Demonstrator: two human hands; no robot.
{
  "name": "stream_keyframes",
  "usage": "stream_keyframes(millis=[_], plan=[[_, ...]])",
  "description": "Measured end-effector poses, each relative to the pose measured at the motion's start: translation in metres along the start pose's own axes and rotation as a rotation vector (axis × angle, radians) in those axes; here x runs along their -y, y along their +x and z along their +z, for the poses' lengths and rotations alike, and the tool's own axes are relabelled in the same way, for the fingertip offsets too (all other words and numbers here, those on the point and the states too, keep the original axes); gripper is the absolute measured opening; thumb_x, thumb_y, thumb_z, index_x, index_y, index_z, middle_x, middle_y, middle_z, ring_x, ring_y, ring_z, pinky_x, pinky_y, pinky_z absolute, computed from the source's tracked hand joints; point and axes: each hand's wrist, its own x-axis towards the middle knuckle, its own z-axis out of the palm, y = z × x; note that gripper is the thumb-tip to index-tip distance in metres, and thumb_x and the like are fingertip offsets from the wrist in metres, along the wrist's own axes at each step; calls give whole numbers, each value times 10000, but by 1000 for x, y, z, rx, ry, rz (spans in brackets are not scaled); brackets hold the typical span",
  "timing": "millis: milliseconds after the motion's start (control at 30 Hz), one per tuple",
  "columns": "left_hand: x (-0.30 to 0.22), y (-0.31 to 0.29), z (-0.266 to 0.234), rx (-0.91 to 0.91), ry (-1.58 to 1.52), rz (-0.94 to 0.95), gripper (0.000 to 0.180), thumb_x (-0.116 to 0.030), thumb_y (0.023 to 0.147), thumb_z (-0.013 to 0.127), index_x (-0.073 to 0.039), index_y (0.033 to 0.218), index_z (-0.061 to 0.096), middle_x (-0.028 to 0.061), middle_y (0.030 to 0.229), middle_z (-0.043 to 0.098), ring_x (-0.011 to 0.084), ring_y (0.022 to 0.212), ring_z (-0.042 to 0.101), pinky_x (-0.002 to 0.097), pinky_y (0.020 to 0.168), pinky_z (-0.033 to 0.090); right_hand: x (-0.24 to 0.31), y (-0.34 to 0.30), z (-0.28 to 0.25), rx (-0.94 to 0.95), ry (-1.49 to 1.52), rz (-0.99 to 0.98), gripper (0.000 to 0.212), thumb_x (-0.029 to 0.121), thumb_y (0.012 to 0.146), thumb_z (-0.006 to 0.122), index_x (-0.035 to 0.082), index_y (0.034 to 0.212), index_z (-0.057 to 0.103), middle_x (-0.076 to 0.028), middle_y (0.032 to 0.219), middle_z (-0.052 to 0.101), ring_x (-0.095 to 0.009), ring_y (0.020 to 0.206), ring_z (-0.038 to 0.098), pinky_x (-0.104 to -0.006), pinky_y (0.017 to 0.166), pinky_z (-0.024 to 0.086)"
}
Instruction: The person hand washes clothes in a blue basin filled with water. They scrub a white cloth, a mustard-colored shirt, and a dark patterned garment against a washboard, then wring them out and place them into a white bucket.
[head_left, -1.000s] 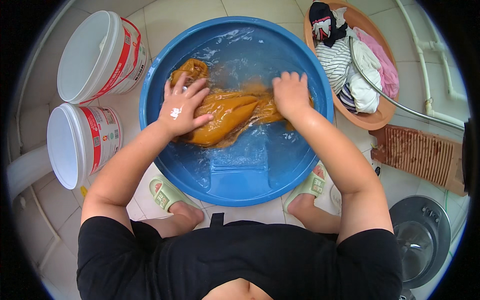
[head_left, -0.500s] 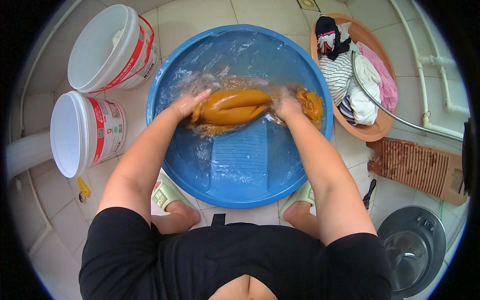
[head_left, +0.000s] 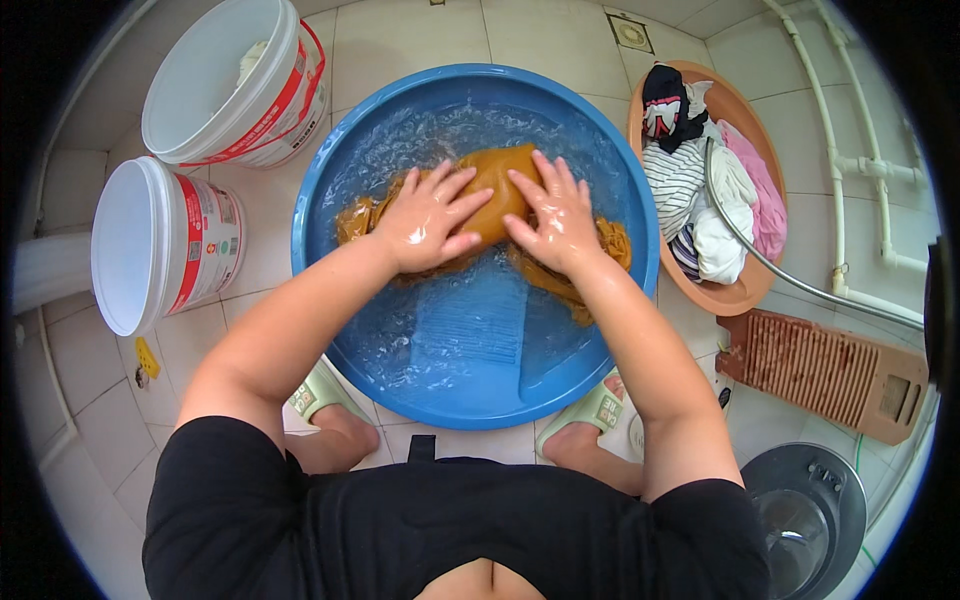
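Note:
A round blue basin (head_left: 640, 270) holds rippling water and stands on the floor before me. In it lies a wet mustard-brown cloth garment (head_left: 500, 165), puffed up in the middle, its crumpled ends spread to both sides; its exact kind I cannot make out. My left hand (head_left: 432, 215) rests flat on the cloth's left part, fingers spread. On the right side of the bulge, my right hand (head_left: 553, 212) presses down, its fingers spread too. Nearer to me, a ridged washboard panel (head_left: 467, 325) moulded into the basin shows under the water.
Two white buckets with red bands, a far one (head_left: 225, 90) and a nearer one (head_left: 165, 245), stand at left. On the right are an orange tub (head_left: 705, 290) of clothes, a brown washboard (head_left: 820, 370) and a dark pail (head_left: 805, 520). A hose (head_left: 790, 270) crosses the tub.
Both hands have moved closer together and now lie spread on top of the cloth. Before, the right hand was gripping it at the right. The bulge now stands higher and farther from me.

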Motion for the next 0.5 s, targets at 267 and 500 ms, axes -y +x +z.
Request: stream_keyframes(millis=[267, 500], plan=[[20, 22, 17, 241, 103, -263, 802, -622, 765, 533, -260, 1424, 256, 53, 1496, 208, 397, 1345, 208, 568, 1064, 184, -12, 18, 51, 274, -28, 128, 701, 631, 802, 469, 303, 1404, 325, -101, 1506, 147, -397, 1359, 158, -607, 1053, 165], [34, 29, 60, 271, 188, -381, 690, -445, 823, 554, -265, 1425, 267, -6, 1495, 226, 333, 1386, 128, 575, 1094, 77, -12, 37, 42, 417, 27, 153, 691, 577, 827, 462, 223, 1406, 332, -124, 1478, 232, -363, 1340, 236, -505, 1087, 201]])
